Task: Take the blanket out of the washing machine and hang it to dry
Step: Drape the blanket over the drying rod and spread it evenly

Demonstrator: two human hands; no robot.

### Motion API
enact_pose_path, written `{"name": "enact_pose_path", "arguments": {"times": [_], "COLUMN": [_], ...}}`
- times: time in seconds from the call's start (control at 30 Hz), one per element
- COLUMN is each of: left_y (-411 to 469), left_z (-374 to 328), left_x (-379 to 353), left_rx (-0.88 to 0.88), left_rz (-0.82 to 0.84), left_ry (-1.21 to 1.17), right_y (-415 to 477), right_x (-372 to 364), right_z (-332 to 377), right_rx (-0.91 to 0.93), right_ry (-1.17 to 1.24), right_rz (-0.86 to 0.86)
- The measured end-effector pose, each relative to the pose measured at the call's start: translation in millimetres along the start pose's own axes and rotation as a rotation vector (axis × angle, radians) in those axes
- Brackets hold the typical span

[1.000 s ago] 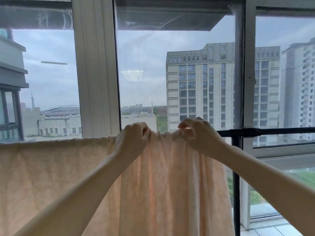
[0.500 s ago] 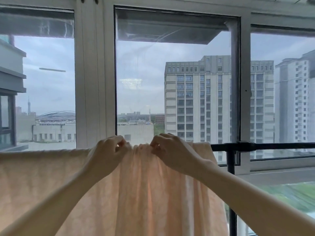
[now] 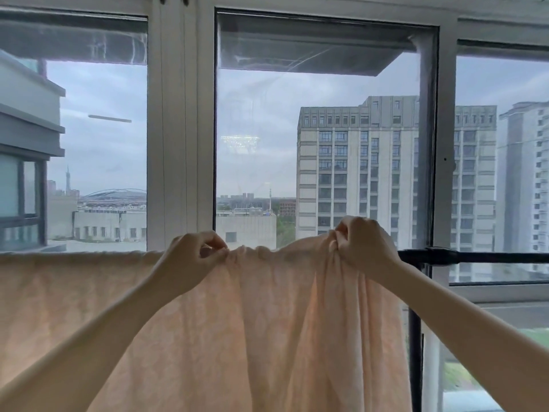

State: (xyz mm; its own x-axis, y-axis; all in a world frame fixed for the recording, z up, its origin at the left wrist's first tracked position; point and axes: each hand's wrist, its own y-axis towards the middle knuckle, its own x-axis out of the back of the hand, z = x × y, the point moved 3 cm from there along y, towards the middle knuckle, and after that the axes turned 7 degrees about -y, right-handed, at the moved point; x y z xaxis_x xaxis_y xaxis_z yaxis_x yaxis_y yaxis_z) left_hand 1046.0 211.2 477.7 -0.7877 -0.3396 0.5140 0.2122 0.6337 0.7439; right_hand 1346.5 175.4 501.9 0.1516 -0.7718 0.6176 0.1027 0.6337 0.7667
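A pale peach blanket [image 3: 267, 331] hangs over a black horizontal rail [image 3: 481, 258] in front of the windows, draped from the left edge of the view to just right of centre. My left hand [image 3: 190, 257] pinches the blanket's top edge near the middle. My right hand [image 3: 364, 245] grips a bunched fold of the same edge and holds it a little above the rail. The fabric between my hands is gathered in wrinkles. The rail under the blanket is hidden.
A black upright post [image 3: 415, 337] of the drying rack stands just right of the blanket. Behind it are large windows with white frames [image 3: 175, 129], with tall buildings outside. Bare rail runs on to the right edge.
My hands have spread apart along the top edge. The right hand moved right and lifted its fold above the rail; the left stayed near the middle. The camera tilted up slightly.
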Motion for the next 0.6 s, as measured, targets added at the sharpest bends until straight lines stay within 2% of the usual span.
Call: {"name": "enact_pose_path", "arguments": {"times": [0.17,0.27,0.4,0.6], "left_y": [6.4,7.5,8.2,2.4], "left_z": [-7.5,-11.0,-18.6,-12.9], "left_x": [-5.6,-11.6,-19.9,-16.8], "left_rx": [0.000,0.024,0.012,-0.080], "left_rz": [-0.054,-0.073,-0.070,0.023], "left_ry": [0.027,0.034,0.009,0.045], "right_y": [-2.3,-9.6,-19.0,-22.9], "right_x": [6.3,6.7,-4.0,-15.9], "right_z": [10.0,33.0,64.0,77.9], "right_rx": [0.083,0.224,0.396,0.420], "right_ry": [0.097,0.176,0.125,0.143], "right_rz": [0.112,0.139,0.142,0.154]}}
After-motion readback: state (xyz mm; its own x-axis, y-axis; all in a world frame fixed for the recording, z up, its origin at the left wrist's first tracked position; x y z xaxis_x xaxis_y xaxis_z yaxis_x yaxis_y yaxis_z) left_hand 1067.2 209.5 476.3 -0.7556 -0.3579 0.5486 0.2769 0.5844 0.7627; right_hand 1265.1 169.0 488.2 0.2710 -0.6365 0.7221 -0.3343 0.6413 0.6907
